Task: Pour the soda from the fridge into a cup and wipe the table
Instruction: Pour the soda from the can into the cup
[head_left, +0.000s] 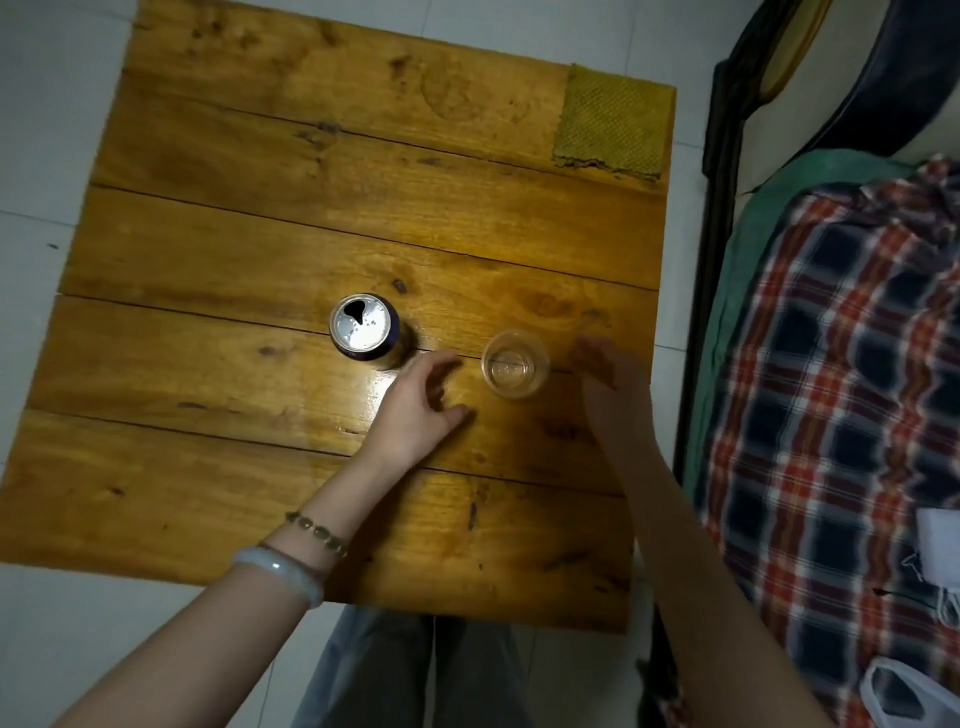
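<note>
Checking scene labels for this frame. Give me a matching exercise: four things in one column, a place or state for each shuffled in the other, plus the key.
Things
1. can
2. cup
3. cloth
4. left hand

Places or states
A. flat on the far right corner of the table
B. clear, upright, right of the can
C. top opened, upright, left of the cup
D. fingers relaxed, holding nothing

Pairs: 1-C, 2-B, 3-A, 4-D
</note>
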